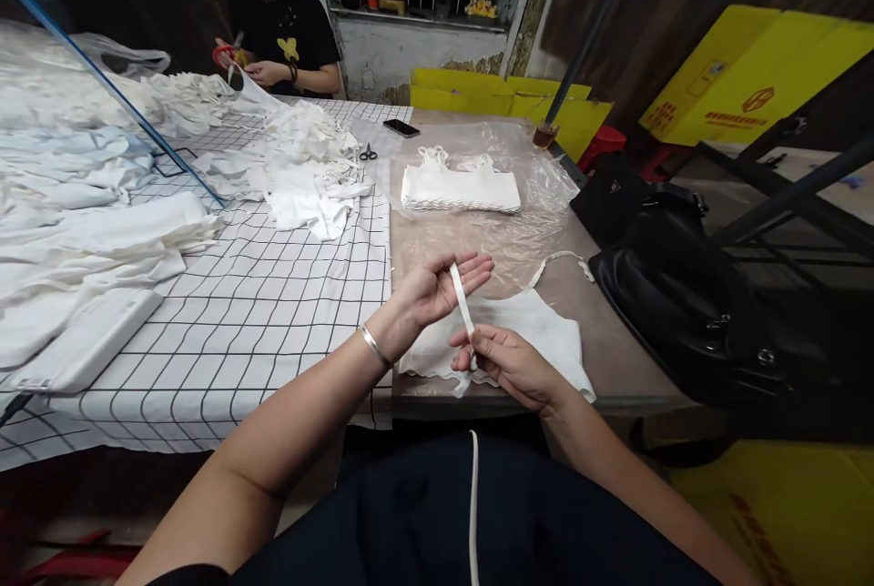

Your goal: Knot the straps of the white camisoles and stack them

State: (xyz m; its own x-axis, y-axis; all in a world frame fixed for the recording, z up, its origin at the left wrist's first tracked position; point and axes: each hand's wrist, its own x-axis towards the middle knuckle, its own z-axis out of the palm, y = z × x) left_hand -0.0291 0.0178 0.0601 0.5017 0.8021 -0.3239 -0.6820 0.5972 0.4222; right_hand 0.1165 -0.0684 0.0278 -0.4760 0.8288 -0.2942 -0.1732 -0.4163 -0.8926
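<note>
A white garment (539,331) lies on the table edge in front of me. One of its narrow white straps (462,299) is stretched between my hands. My left hand (437,287), with a silver bracelet at the wrist, has its fingers extended and holds the strap's upper end against the palm with the thumb. My right hand (509,363) pinches the strap's lower end just above the garment. The garment's other strap (556,260) trails off to the right on the table.
A folded stack of white garments (461,190) rests on clear plastic sheeting (519,231). Heaps of white fabric (102,204) cover the checked cloth (273,313) on the left. Scissors (369,152) and a phone (401,127) lie farther back. A black bag (683,295) sits right. Another person (283,40) works opposite. Yellow crates (751,76).
</note>
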